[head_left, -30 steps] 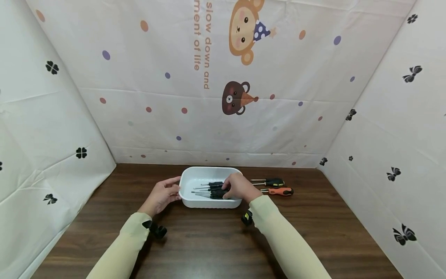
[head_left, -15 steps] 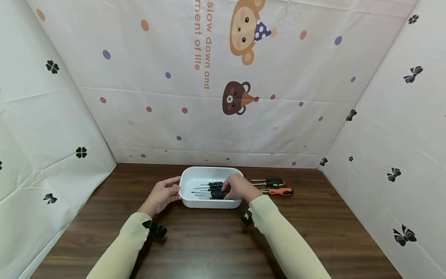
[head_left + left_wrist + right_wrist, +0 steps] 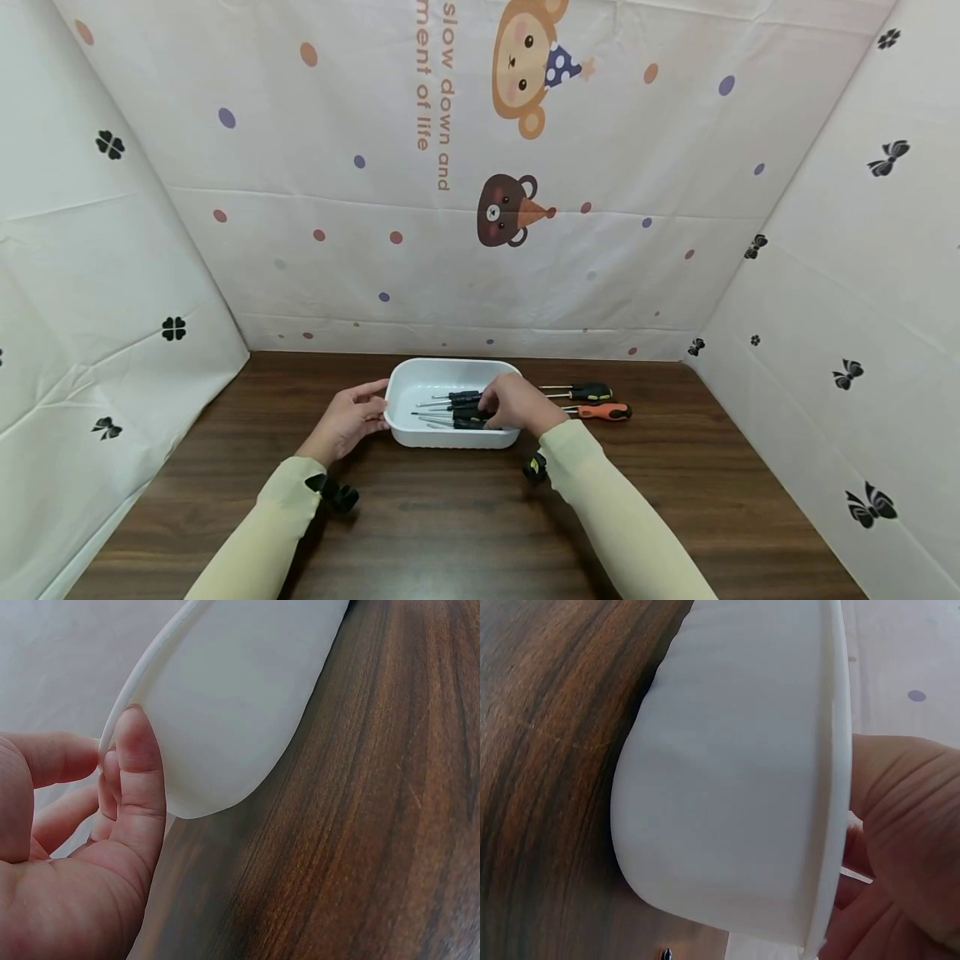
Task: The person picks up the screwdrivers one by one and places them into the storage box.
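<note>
The white tray (image 3: pixel 452 438) stands near the back of the table, holding several small black-handled screwdrivers (image 3: pixel 459 396) with shafts to the left. At its left end my left hand (image 3: pixel 347 423) pinches the rim; in the left wrist view that hand (image 3: pixel 97 832) has one fingertip on the outer wall of the tray (image 3: pixel 232 697). My right hand (image 3: pixel 519 404) reaches over the right end, its curled fingers at the black handles, partly hiding them. In the right wrist view, the wall of the tray (image 3: pixel 727 765) covers the fingertips of my right hand (image 3: pixel 907 825).
Right of the tray lie black-and-yellow screwdrivers (image 3: pixel 592 392) and an orange-handled screwdriver (image 3: pixel 606 412). A printed cloth (image 3: pixel 420 275) hangs behind the dark wooden table (image 3: pixel 442 517), with white cloths at both sides.
The front small screwdrivers have shifted slightly at my right fingertips, and their handles lie a little differently. The right hand has moved very slightly right; my left hand has stayed at the rim.
</note>
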Demonstrator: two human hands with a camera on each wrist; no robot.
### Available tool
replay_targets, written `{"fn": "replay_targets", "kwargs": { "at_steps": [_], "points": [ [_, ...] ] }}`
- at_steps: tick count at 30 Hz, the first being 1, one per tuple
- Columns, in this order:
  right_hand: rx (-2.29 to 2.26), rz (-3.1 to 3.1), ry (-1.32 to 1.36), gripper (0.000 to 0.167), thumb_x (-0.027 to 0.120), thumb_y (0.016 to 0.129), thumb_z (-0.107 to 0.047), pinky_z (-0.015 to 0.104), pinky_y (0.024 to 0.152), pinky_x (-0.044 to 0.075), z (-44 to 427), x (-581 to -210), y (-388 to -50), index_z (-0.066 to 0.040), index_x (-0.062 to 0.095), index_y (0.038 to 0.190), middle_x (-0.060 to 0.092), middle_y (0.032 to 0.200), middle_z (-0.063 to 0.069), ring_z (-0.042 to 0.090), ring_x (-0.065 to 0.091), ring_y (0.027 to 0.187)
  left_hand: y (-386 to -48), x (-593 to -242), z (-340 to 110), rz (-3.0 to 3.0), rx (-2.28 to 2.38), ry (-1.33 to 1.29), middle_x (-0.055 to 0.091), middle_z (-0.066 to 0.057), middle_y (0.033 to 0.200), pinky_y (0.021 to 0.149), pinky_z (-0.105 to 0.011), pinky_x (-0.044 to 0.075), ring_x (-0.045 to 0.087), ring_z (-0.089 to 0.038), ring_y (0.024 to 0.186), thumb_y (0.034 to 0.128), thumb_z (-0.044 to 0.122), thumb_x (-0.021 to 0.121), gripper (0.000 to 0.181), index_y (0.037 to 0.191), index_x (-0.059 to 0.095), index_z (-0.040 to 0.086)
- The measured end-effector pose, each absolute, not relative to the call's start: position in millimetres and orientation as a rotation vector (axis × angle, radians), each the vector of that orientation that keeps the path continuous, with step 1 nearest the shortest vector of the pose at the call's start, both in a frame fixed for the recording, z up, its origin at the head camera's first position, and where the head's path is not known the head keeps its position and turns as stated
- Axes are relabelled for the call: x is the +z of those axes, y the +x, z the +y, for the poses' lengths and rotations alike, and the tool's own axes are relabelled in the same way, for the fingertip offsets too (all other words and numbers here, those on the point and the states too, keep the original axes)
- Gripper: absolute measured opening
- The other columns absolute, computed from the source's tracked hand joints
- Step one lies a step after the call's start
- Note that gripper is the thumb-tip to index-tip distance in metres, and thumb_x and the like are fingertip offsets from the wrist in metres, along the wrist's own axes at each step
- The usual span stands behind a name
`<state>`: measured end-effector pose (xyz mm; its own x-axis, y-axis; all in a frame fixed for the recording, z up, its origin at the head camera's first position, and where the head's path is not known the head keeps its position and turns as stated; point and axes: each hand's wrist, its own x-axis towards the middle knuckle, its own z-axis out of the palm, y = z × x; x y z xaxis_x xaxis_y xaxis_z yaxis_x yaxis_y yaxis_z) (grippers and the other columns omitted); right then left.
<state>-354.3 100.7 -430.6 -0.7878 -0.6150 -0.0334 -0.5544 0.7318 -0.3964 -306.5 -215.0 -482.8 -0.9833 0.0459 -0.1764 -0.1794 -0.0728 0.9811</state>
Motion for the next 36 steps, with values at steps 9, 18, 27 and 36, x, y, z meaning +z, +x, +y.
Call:
{"fn": "replay_targets", "kwargs": {
  "at_steps": [9, 18, 27, 36],
  "points": [
    [-0.604, 2.764, -0.913, 0.021, 0.087, 0.08, -0.011, 0.03, 0.076, 0.059, 105, -429, -354, -0.009, 0.081, 0.1, 0.076, 0.094, 0.001, 0.008, 0.064, 0.082, -305, -483, -214, 2.025, 2.197, -0.147, 0.07, -0.012, 0.104, 0.071, -0.025, 0.061, 0.066, -0.014, 0.074, 0.1002, 0.0, 0.057, 0.055, 0.154, 0.043, 0.002],
    [-0.783, 2.777, -0.891, 0.023, 0.087, 0.08, -0.013, 0.028, 0.073, 0.059, 117, -427, -358, -0.007, 0.081, 0.101, 0.077, 0.099, 0.006, 0.01, 0.065, 0.082, -305, -483, -215, 2.029, 2.192, -0.149, 0.069, -0.012, 0.103, 0.071, -0.025, 0.061, 0.065, -0.014, 0.075, 0.1004, 0.0, 0.058, 0.055, 0.154, 0.043, 0.002],
    [-0.981, 2.815, -0.884, 0.028, 0.086, 0.082, -0.016, 0.032, 0.079, 0.06, 137, -426, -363, -0.006, 0.08, 0.108, 0.077, 0.102, 0.008, 0.012, 0.066, 0.085, -305, -483, -215, 2.036, 2.185, -0.135, 0.069, -0.012, 0.105, 0.073, -0.026, 0.061, 0.066, -0.014, 0.077, 0.1008, 0.002, 0.058, 0.056, 0.154, 0.043, 0.003],
    [-1.133, 2.81, -0.833, 0.027, 0.085, 0.084, -0.023, 0.03, 0.079, 0.059, 157, -424, -361, -0.011, 0.08, 0.107, 0.077, 0.102, 0.005, 0.012, 0.066, 0.087, -306, -483, -215, 2.026, 2.196, -0.148, 0.07, -0.012, 0.103, 0.072, -0.025, 0.061, 0.066, -0.014, 0.074, 0.0995, 0.001, 0.059, 0.056, 0.154, 0.044, 0.002]
  ]
}}
